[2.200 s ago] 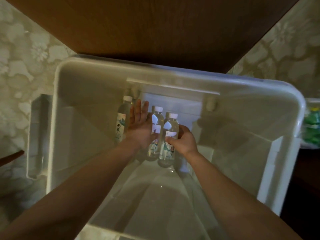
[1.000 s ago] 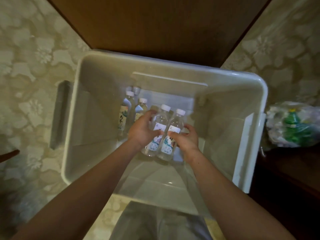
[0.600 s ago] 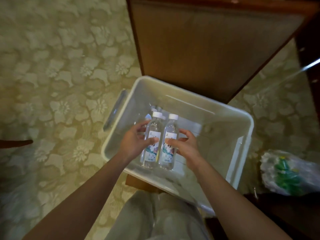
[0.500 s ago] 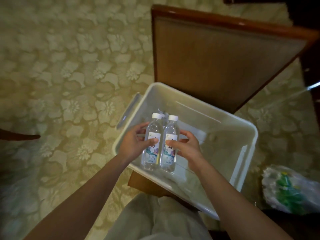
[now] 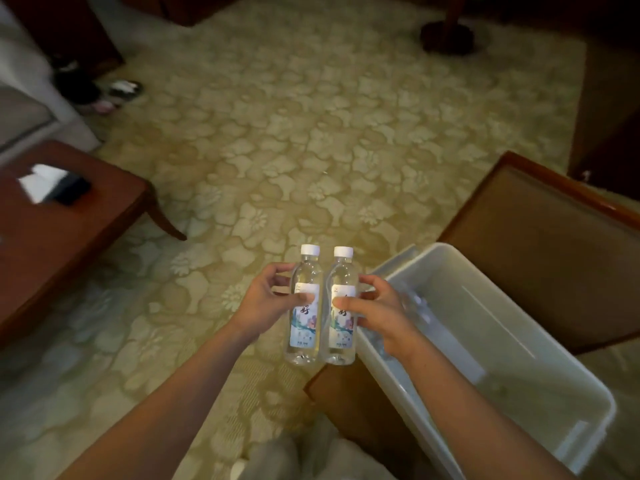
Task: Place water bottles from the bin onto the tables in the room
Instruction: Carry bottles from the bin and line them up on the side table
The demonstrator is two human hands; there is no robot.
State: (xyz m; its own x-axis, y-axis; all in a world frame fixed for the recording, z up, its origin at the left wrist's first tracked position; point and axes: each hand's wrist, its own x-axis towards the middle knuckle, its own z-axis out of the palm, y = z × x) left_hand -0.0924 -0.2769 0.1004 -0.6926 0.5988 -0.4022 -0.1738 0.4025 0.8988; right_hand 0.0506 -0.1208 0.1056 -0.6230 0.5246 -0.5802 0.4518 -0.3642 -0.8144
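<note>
Two clear water bottles with white caps and flowered labels stand upright side by side in the air over the carpet. My left hand (image 5: pixel 268 299) grips the left bottle (image 5: pixel 304 306) from its left side. My right hand (image 5: pixel 377 306) grips the right bottle (image 5: pixel 341 310) from its right side. The white plastic bin (image 5: pixel 540 344) sits to the right on a wooden chair seat, and more bottles (image 5: pixel 419 306) show dimly inside it near my right wrist.
A low wooden table (image 5: pixel 52 230) stands at the left with a white paper and a dark flat object (image 5: pixel 71 190) on it. The chair's brown back (image 5: pixel 540 244) rises behind the bin. Patterned carpet fills the middle. A round dark stand base (image 5: pixel 446 38) and shoes (image 5: pixel 117 93) lie far off.
Both hands lifted the two bottles out of the bin and carried them left. My view swung left and up, so the carpet and the low table came into sight.
</note>
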